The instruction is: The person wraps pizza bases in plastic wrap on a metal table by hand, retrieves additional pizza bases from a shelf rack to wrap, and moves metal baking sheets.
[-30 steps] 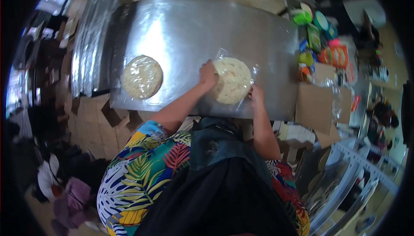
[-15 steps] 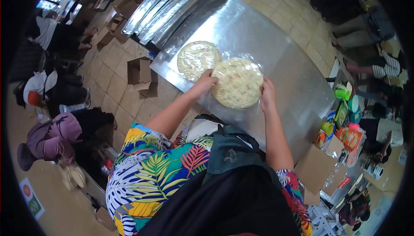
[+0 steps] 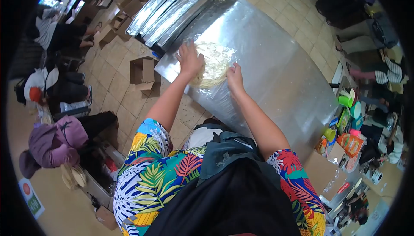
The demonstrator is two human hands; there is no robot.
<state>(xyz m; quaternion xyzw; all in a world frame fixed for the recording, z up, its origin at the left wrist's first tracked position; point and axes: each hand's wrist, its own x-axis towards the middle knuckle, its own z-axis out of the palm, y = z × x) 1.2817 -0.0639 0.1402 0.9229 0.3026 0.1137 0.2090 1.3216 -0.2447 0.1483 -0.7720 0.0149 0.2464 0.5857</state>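
A round, pale, plastic-wrapped pizza [image 3: 213, 61] lies near the left edge of the steel table [image 3: 276, 67], glare hiding part of its top. The second pizza cannot be told apart from it here; it seems to be underneath. My left hand [image 3: 189, 59] rests on the pizza's left side, fingers spread. At the right rim, my right hand [image 3: 235, 78] has its fingers curled and closed on the wrapped edge.
Shiny wrapped panels [image 3: 172, 9] stand along the table's far left side. An open cardboard box [image 3: 143, 73] sits on the tiled floor. Packets and cups [image 3: 345, 102] crowd a surface at the right, near a carton [image 3: 321, 169]. Several people are around the room.
The pizza held up between both hands has come down and left, onto where the other pizza lay. My left hand has opened from the rim and spread over the top.
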